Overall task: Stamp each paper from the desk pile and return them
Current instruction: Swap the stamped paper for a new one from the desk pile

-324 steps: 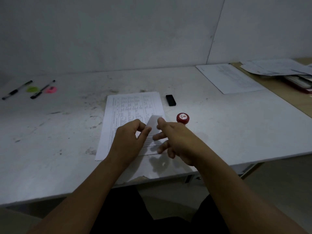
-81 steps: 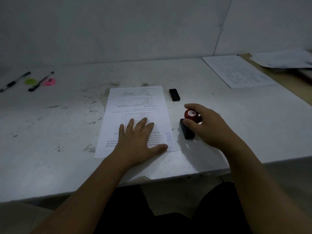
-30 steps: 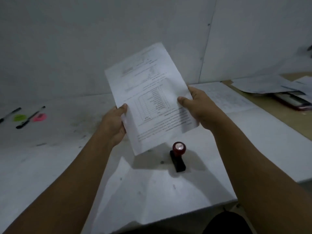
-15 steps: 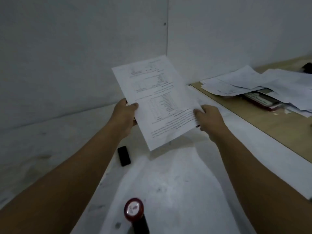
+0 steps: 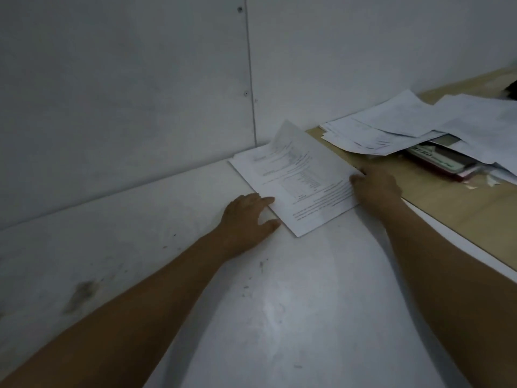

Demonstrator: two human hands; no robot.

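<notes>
Paper is what the job turns on: a printed sheet [image 5: 305, 189] lies at the far right of the white counter [image 5: 279, 303], close to the wall [image 5: 126, 93]. It sits on at least one other sheet [image 5: 241, 160] whose edge shows past it, and only its far corner curls up off the surface.

The left hand [image 5: 247, 217] sits at the sheet's left long edge, fingers fairly straight and spread, touching the edge rather than clamping it. The right hand [image 5: 376, 187] is at the opposite edge with its thumb on top of the page. Its fingers are hidden behind, so I cannot tell whether it pinches the sheet or only steadies it.

Such a sheet is probably very light, limp and easily creased, and slick enough to skate over the page below. It is best taken by the two long edges, or pressed flat under an open palm.

Its long axis runs diagonally from near right to far left. The heading end points toward the wall and the print lines run parallel to the short edges. No stamp mark can be made out.

A loose pile of papers [image 5: 402, 124] lies on the wooden desk [image 5: 453, 214] just to the right.
</notes>
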